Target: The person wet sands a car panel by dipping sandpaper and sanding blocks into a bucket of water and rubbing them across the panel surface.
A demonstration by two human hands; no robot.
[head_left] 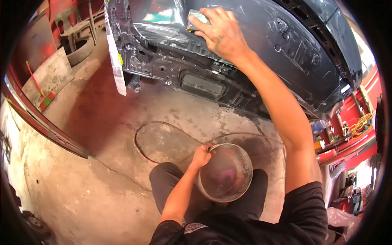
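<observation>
My right hand is closed around a small pale block-shaped pad, pressed to the wet dark car body panel. Whether it is a sponge or a sanding block I cannot tell. Whitish wet streaks and glints cover the panel around it. Lower down, my left hand grips the rim of a round bucket, its fingers partly hidden at the edge. Murky liquid with a pinkish reflection shows inside the bucket, which sits between my knees.
A thin hose loops over the concrete floor beneath the car. White masking paper hangs from the panel's left edge. At the upper left are a plastic chair, a tire and a broom. Yellow cable lies on a red shelf at right.
</observation>
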